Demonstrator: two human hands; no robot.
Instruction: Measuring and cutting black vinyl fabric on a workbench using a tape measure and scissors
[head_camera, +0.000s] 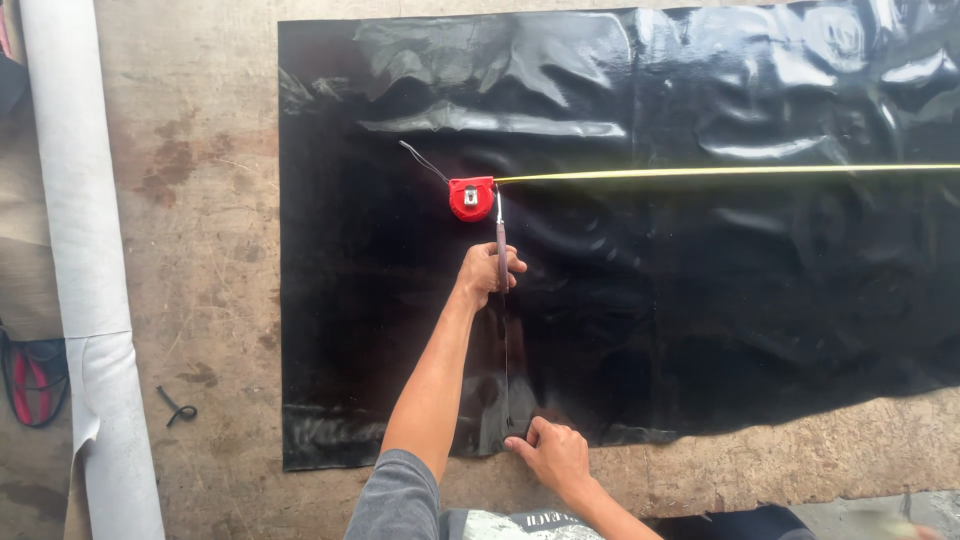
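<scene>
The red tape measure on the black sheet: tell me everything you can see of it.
The tape measure has a small red case with a metal fitting on its face, lying flat on the glossy black sheet. Its yellow blade runs out straight to the right, past the picture's edge. A thin dark strap trails up-left. The knife tip meets its right side; neither hand touches it.

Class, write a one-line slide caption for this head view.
Left hand draws a knife through black sheet beside a red tape measure; right hand presses the edge.

Your left hand (487, 272) reaches forward on a long, nearly straight arm, fingers curled shut in a fist-like grip; your right hand (553, 455) sits close to your body, palm down, its fingers seemingly pressed flat; the 2 hands are well apart.
</scene>
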